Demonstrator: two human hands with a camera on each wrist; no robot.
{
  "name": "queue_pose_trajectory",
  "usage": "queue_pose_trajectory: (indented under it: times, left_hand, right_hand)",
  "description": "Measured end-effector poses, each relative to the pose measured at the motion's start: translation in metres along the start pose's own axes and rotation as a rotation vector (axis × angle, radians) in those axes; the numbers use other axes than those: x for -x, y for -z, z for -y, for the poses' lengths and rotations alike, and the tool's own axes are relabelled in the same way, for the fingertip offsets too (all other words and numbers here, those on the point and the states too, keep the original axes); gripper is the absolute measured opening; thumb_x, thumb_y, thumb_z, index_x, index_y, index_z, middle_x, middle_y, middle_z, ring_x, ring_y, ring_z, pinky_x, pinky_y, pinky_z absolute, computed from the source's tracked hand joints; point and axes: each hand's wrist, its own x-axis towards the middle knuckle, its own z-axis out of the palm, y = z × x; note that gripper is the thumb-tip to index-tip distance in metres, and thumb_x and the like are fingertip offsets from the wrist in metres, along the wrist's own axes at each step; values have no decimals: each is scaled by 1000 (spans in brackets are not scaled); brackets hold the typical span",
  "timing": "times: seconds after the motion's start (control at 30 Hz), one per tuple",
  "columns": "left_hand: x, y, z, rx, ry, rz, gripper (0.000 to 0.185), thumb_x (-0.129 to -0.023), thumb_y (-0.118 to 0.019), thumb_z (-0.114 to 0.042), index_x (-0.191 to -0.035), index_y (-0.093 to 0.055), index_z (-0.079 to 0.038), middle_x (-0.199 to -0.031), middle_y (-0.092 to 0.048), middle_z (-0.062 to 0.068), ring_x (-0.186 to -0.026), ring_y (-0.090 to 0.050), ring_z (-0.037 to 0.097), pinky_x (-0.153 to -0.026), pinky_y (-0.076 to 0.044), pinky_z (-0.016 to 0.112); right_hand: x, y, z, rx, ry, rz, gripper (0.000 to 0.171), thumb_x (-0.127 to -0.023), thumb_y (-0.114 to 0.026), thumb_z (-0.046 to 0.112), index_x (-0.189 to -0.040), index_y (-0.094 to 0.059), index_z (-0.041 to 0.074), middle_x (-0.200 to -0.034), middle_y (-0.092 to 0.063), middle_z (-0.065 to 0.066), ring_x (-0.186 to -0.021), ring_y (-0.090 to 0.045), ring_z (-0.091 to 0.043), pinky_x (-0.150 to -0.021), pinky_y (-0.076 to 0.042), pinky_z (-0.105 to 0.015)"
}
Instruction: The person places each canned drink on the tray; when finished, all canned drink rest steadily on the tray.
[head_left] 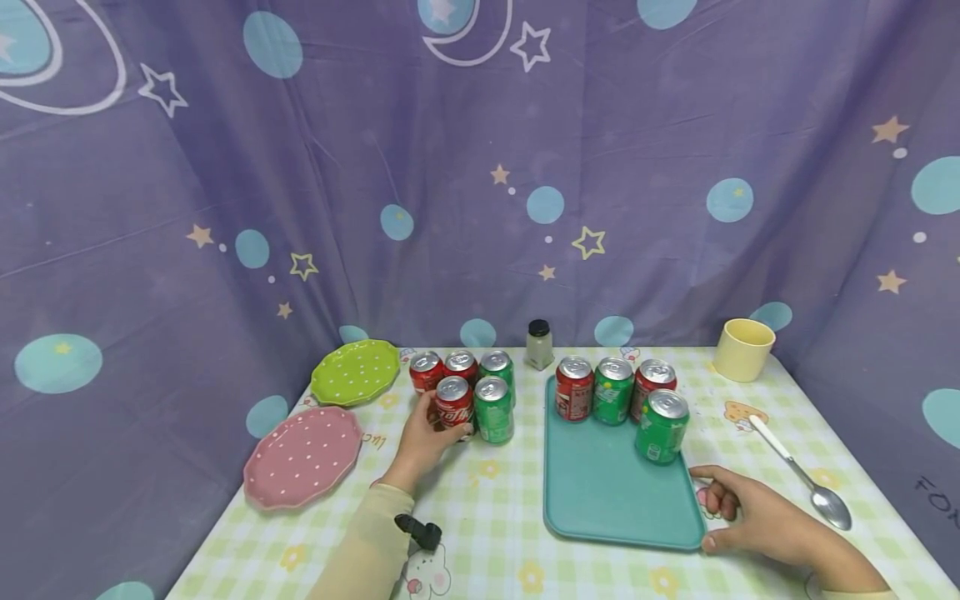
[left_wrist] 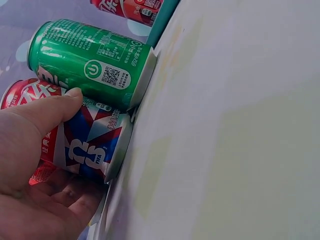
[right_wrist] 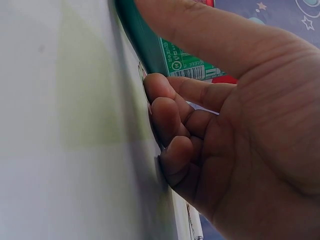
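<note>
Probably a staged tabletop: starry backdrop curtain [head_left: 480,167].
</note>
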Motion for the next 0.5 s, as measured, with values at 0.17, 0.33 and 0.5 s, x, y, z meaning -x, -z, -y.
queue_pose_trajectory:
  times: [0.17, 0.33, 0.5]
  left_hand:
    - [0, 0, 0, 25, -5, -5, 72, -81, -91, -8, -142, -52, -9, -136, -63, 17, -125, -61, 34, -107, -49, 50]
    - [0, 0, -1, 24, -12, -22, 72, -80, -92, -8, -140, -54, -9, -136, -63, 16, -124, -62, 33, -107, -49, 50]
    - [0, 0, 0, 32, -22, -57, 71, -80, -92, -8, -139, -53, -8, -136, -64, 18, -127, -60, 34, -108, -49, 50]
  right_hand:
    - [0, 0, 2, -2, -1, 3, 98, -77, -94, 22, -151, -40, -10, -100, -56, -10, -83, -54, -13, -67, -48, -28]
    - [0, 0, 1, 0, -8, -1, 98, -76, -94, 22, -151, -40, -9, -100, -56, -10, -83, -53, -13, -67, -48, -28]
    - [0, -1, -1, -6, -12, -2, 98, -76, -94, 22, -152, -40, -9, -99, -56, -10, -84, -53, -14, -67, -47, -28]
